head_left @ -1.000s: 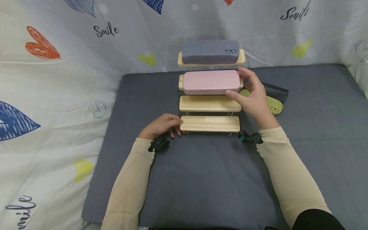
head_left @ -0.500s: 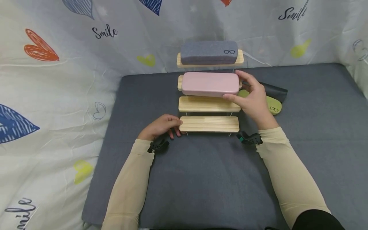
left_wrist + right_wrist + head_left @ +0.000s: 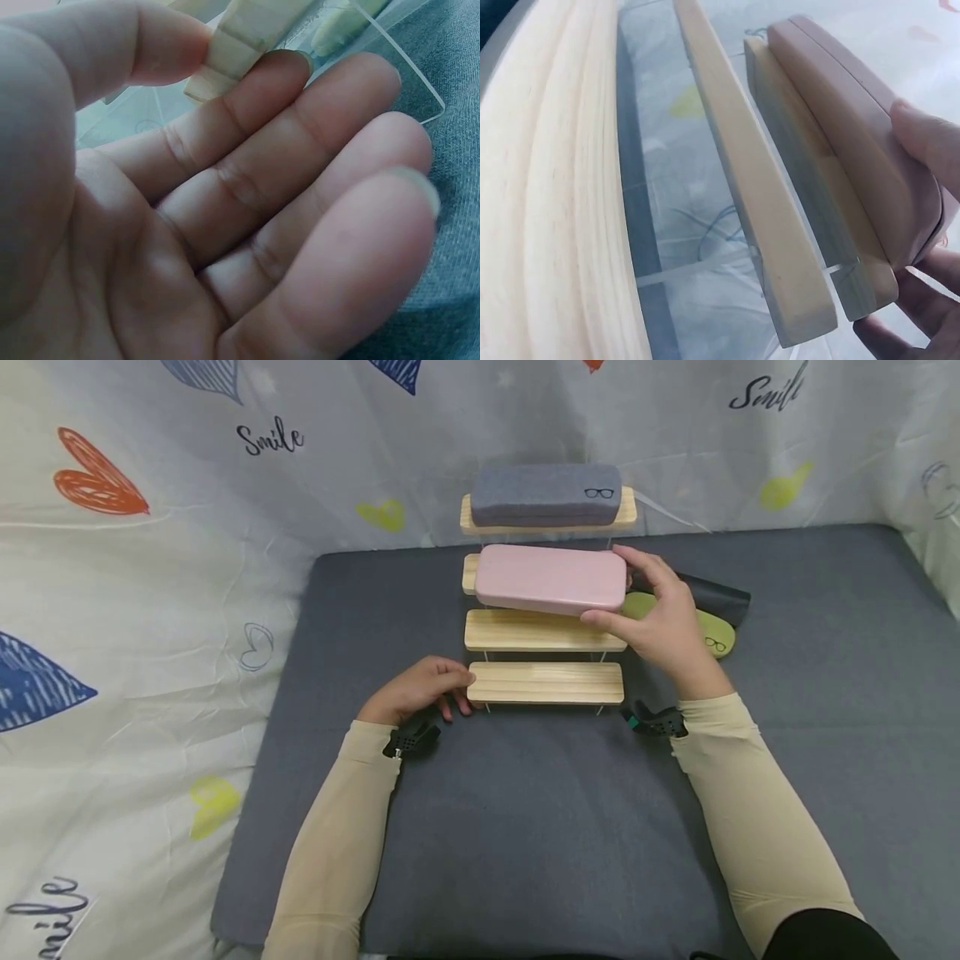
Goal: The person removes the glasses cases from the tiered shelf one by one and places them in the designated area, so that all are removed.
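My right hand (image 3: 660, 618) grips the right end of a pink glasses case (image 3: 551, 578), thumb at its near side and fingers behind. The case sits over the second wooden shelf board from the back, slightly turned, its right end nearer me. In the right wrist view, the pink case (image 3: 855, 120) is against the edge of that board (image 3: 817, 150). My left hand (image 3: 422, 689) pinches the left end of the front wooden board (image 3: 546, 682) between thumb and index finger. The left wrist view shows the board's end (image 3: 240, 45) there, other fingers loosely bent below.
A grey glasses case (image 3: 546, 497) lies on the rearmost board. Another wooden board (image 3: 545, 631) is between the pink case and the front board. Right of the stand, a yellow-green glasses case (image 3: 715, 633) and a black case (image 3: 718, 599) lie on the grey cloth (image 3: 562, 827).
The pink case has turned slightly, its right end and near edge coming toward me with my right hand still gripping it. My left hand has stayed at the front board.
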### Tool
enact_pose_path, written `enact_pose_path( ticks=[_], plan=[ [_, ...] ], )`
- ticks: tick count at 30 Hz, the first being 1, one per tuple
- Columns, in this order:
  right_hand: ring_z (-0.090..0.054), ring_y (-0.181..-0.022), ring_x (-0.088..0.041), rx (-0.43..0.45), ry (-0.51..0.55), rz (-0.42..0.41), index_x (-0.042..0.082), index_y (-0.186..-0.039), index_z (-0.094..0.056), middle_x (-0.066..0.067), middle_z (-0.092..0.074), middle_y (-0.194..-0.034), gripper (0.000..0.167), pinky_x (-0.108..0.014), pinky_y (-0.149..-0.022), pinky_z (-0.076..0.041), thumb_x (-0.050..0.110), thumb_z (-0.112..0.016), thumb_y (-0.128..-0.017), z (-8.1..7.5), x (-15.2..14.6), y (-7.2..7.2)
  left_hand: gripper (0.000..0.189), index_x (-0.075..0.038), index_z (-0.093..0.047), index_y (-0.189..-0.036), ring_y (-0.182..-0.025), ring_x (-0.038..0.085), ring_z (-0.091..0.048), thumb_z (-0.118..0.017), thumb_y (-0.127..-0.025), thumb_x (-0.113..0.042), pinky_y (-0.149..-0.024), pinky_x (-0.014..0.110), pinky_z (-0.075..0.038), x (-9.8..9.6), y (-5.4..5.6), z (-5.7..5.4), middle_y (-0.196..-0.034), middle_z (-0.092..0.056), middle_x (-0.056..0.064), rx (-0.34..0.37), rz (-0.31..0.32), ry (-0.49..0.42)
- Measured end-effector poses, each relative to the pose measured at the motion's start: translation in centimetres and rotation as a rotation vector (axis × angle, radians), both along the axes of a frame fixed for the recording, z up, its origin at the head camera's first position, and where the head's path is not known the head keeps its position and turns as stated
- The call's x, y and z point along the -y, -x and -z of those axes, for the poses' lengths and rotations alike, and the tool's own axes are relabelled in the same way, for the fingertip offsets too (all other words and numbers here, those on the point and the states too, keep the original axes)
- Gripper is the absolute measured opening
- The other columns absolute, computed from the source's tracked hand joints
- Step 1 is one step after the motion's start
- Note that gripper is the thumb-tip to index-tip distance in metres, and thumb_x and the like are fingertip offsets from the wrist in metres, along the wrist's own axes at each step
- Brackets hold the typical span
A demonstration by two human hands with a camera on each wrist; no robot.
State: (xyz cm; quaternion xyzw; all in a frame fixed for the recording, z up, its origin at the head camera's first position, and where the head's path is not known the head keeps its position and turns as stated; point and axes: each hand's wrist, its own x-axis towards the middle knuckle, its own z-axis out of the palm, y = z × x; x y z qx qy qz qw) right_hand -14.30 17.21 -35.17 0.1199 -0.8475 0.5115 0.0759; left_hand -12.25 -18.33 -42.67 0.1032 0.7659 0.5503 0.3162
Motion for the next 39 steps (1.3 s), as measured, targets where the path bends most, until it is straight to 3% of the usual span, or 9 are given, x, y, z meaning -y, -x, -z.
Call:
enact_pose_path(
  ticks=[5,15,20,23,27,30,34,39],
  plan=[
    [-0.042,-0.146,-0.025,0.018,0.01,-0.005,0.018,-0.158,-0.05,-0.007,-0.05,-0.158,0.092,-0.051,-0.125,-0.028,0.027,-0.096,-0.079,0.05,0.1,-0.23,0.032,0.001,-0.078,-0.105,-0.075,0.02,-0.072,-0.058,-0.106,-0.025,-0.058,0.032,-0.059,0.01,-0.02,0.01,-0.09,-0.079,0.011,0.009,-0.001,-0.002],
    [-0.04,-0.149,-0.025,0.002,-0.046,0.011,0.024,-0.155,-0.055,-0.004,-0.051,-0.159,0.089,-0.053,-0.123,-0.029,0.031,-0.097,-0.077,-0.16,0.07,-0.21,0.032,0.0,-0.077,-0.103,-0.075,0.02,-0.072,-0.058,-0.107,-0.025,-0.058,0.033,-0.059,0.04,-0.02,0.05,-0.086,-0.077,0.011,-0.001,-0.002,0.006],
    [-0.047,-0.141,-0.029,-0.044,-0.086,0.04,0.02,-0.153,-0.058,-0.008,-0.059,-0.152,0.092,-0.055,-0.118,-0.035,0.035,-0.099,-0.072,-0.08,-0.12,-0.03,0.033,0.001,-0.077,-0.103,-0.075,0.02,-0.072,-0.057,-0.106,-0.026,-0.058,0.032,-0.059,0.03,0.04,-0.09,-0.089,-0.078,0.011,0.001,-0.004,0.006],
    [-0.051,-0.13,-0.03,-0.106,-0.105,0.053,0.018,-0.15,-0.061,-0.011,-0.066,-0.143,0.09,-0.052,-0.118,-0.031,0.035,-0.1,-0.071,0.11,-0.2,0.11,0.033,0.001,-0.077,-0.102,-0.076,0.02,-0.072,-0.057,-0.106,-0.025,-0.058,0.032,-0.059,0.05,0.08,-0.09,-0.089,-0.078,0.011,-0.003,-0.004,0.006],
    [-0.049,-0.115,-0.027,-0.159,-0.103,0.062,0.017,-0.147,-0.064,-0.012,-0.071,-0.135,0.088,-0.048,-0.107,-0.026,0.033,-0.101,-0.069,0.3,-0.25,0.11,0.033,0.001,-0.078,-0.101,-0.076,0.02,-0.072,-0.057,-0.106,-0.025,-0.058,0.032,-0.058,0.02,0.06,-0.06,-0.09,-0.079,0.011,-0.009,0.002,0.005],
    [-0.048,-0.108,-0.019,-0.155,-0.082,0.066,0.018,-0.146,-0.065,-0.011,-0.073,-0.13,0.086,-0.046,-0.099,-0.028,0.031,-0.102,-0.069,0.36,-0.25,0.04,0.033,0.0,-0.078,-0.101,-0.076,0.02,-0.072,-0.057,-0.106,-0.025,-0.057,0.032,-0.058,-0.04,0.05,-0.1,-0.091,-0.079,0.01,-0.01,0.004,0.003],
    [-0.048,-0.104,-0.008,-0.126,-0.053,0.073,0.021,-0.145,-0.066,-0.011,-0.071,-0.118,0.083,-0.041,-0.101,-0.036,0.026,-0.101,-0.07,0.36,-0.25,-0.09,0.033,0.001,-0.077,-0.102,-0.077,0.021,-0.073,-0.057,-0.107,-0.025,-0.058,0.032,-0.059,-0.08,0.03,-0.15,-0.091,-0.079,0.011,-0.01,0.006,0.002],
    [-0.052,-0.098,-0.01,-0.121,-0.027,0.063,0.018,-0.143,-0.067,-0.007,-0.066,-0.108,0.08,-0.027,-0.094,-0.042,0.019,-0.1,-0.071,0.19,-0.31,-0.12,0.033,0.001,-0.078,-0.104,-0.077,0.021,-0.072,-0.057,-0.107,-0.025,-0.058,0.032,-0.059,-0.01,0.02,-0.1,-0.091,-0.079,0.011,-0.005,0.003,0.003]
  ],
)
